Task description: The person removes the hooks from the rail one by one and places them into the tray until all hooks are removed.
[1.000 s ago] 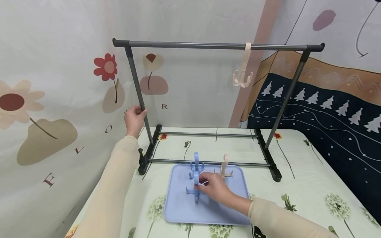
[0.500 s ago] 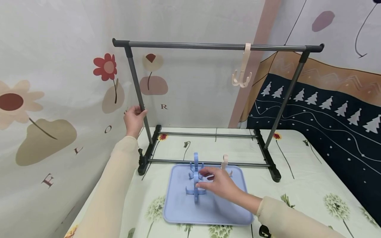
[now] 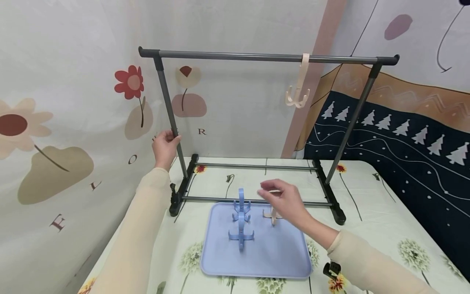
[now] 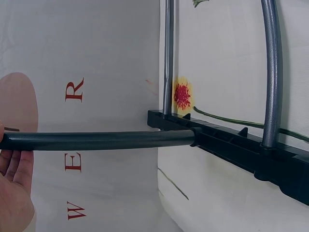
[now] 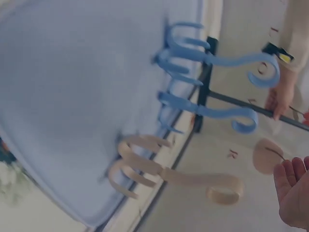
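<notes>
On a table covered with a pale floral cloth stands a dark grey metal garment rack, and just in front of its base lies a light blue rectangular plastic tray. Near the tray's back left, two light blue plastic multi-prong hooks lie one behind the other. At the back right, the person's right hand pinches the curled top of a beige plastic multi-prong hook between thumb and fingertips, so it hangs upright with its prongs at or just above the tray. A second beige plastic hook hangs from the rack's top bar, right of centre. The left hand is wrapped around the rack's left upright post, with the wall of flower-printed fabric just behind it. The grip on the beige hook looks light, only at its very top, so it could swing or slip and drop back onto the tray. Its spread prongs might also catch the low front rail of the rack, and a sharp knock there could tip the rack if the steadying hand loosens
</notes>
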### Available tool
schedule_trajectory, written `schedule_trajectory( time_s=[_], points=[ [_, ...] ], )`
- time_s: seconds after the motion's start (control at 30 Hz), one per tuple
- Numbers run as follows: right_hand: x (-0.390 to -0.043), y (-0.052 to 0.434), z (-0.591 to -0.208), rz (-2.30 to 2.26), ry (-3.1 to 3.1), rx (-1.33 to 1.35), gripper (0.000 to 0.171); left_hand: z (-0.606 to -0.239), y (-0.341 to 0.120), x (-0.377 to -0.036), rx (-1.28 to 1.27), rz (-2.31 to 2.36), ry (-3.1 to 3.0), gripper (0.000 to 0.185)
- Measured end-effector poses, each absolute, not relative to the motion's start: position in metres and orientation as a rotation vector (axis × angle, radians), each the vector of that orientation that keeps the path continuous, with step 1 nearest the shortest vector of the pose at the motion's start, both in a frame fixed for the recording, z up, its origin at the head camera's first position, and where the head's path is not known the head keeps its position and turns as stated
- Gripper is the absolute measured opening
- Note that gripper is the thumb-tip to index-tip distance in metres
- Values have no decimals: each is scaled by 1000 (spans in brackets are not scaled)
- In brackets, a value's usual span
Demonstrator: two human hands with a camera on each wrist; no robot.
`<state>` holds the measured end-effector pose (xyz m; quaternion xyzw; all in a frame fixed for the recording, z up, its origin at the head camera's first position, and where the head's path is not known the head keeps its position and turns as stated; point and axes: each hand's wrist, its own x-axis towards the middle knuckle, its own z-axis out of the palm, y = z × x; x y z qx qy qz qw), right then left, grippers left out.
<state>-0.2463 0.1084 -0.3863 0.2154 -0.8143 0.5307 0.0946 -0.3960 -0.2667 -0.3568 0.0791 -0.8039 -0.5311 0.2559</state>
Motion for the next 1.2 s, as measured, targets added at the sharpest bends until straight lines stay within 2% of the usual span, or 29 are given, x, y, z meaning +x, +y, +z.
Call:
schedule_trajectory(
  time_s=[0.17, 0.4, 0.87, 1.2],
  points=[
    [-264, 120, -364, 1512, -2308, 592, 27, -356, -266, -397, 214, -1451, -2182, 33],
    [-285, 131, -334, 1462, -2212, 489, 31, -356, -266, -396, 219, -1446, -2181, 34],
    [-323, 146, -251, 1389, -1966, 269, 34, -358, -267, -399, 225, -1446, -2192, 33],
    [-352, 141, -217, 1346, -1919, 76, 38, -357, -267, -397, 224, -1443, -2190, 34]
  ],
)
